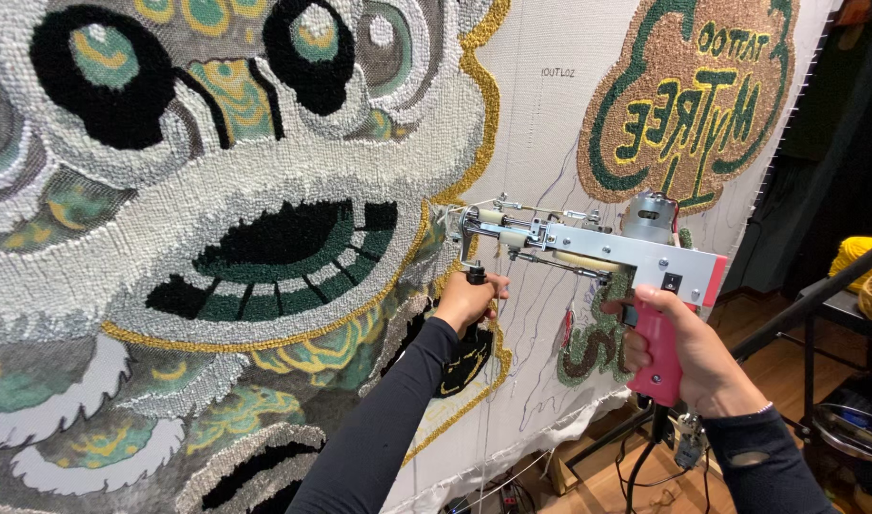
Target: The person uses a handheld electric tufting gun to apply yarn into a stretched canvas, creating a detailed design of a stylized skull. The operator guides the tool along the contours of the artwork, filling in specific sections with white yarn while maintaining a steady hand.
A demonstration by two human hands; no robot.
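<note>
Now, starting from the left of the tufting gun [588, 249], most of the stretched cloth [536, 124] is covered by a big rug picture [217, 238] of a creature face, with white loops, black eyes, a dark green mouth and a gold outline. Just below the front end of the gun, my left hand [466, 300] is closed around the small black front handle [475, 275], and its black sleeve [379, 428] runs down from there. The gun itself lies almost level, its metal nose touching the cloth beside the gold outline. Above the gun, a brown and green cloud-shaped patch [688, 95] with yellow letters sits on the cloth. At the back end of the gun, my right hand [688, 357] is clenched on the pink grip [656, 357]. Far to the right of the gun, some yellow yarn [864, 266] rests on a dark stand.
</note>
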